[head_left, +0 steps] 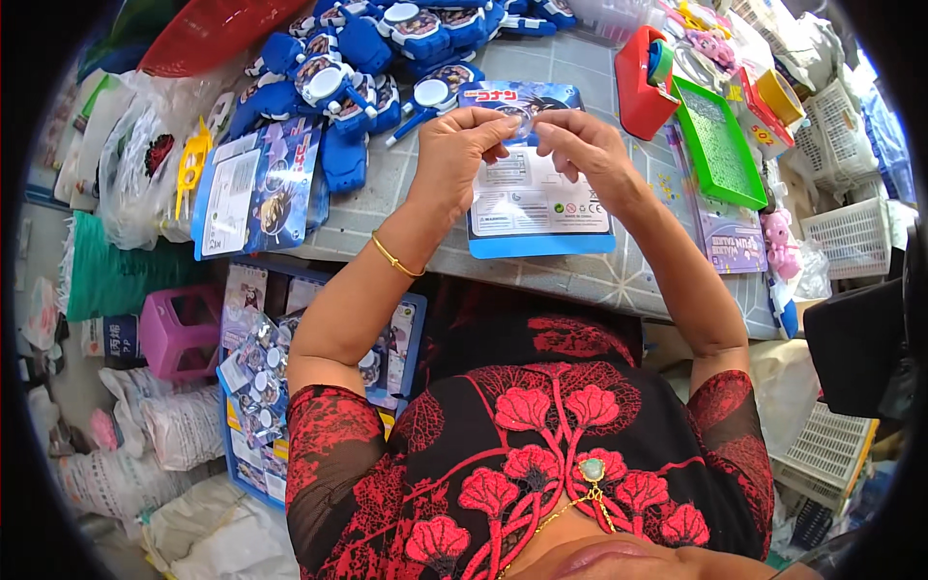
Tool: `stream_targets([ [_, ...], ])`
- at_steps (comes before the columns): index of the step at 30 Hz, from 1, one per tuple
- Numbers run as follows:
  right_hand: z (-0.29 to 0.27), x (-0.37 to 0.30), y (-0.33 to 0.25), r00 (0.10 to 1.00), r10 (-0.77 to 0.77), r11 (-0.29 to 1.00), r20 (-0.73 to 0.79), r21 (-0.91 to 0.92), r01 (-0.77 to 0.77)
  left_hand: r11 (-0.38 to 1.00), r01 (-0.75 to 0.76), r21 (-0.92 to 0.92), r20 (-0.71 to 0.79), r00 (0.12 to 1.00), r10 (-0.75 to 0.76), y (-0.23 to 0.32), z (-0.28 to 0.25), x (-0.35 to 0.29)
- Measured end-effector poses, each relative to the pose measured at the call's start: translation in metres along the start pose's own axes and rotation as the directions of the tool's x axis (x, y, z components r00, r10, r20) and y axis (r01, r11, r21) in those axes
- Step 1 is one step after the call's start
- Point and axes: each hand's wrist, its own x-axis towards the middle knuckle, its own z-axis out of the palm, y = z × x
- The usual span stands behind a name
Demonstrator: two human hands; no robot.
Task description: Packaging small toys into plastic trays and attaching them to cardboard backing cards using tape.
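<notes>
Over the front of the table, my left hand [454,147] pinches a small clear plastic piece [525,124] between thumb and fingertips. My right hand [592,150] meets it from the other side, its fingertips closed at the same piece, whose exact kind I cannot make out. Beneath both hands lies a blue printed backing card [541,244] with a white panel. Just beyond my left hand is a blue toy watch-like piece with a white round disc [432,94]. A stack of similar blue cards [259,188] lies to the left.
Many blue toys [333,82] are heaped at the back left of the grey table [387,213]. On the right are a red tape dispenser [646,82], a green tray [720,145] and a yellow tape roll [779,97]. A blue box [406,319] of packed cards and a pink stool [182,329] stand below left.
</notes>
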Motion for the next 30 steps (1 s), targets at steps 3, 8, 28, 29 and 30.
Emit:
stream_targets([
  [3,0.008,0.010,-0.002,0.999,0.026,0.999,0.045,-0.035,-0.024,1.000,0.018,-0.024,-0.006,1.000,-0.018,-0.003,-0.007,-0.003],
  [8,0.021,0.024,-0.003,0.999,0.024,0.997,0.029,-0.074,-0.022,0.999,0.045,-0.003,0.007,0.999,-0.045,-0.006,-0.027,-0.002],
  [28,0.038,0.071,0.009,0.983,0.165,0.881,0.077,-0.459,-0.112,0.995,0.097,0.012,-0.104,0.990,-0.095,-0.027,-0.079,0.019],
  [29,0.038,0.072,0.009,0.982,0.169,0.880,0.080,-0.461,-0.114,0.995,0.096,0.031,-0.094,0.991,-0.093,-0.027,-0.079,0.019],
  [30,0.038,0.072,0.007,0.979,0.174,0.871,0.104,-0.480,-0.103,0.995,0.098,0.029,-0.097,0.991,-0.095,-0.027,-0.079,0.019],
])
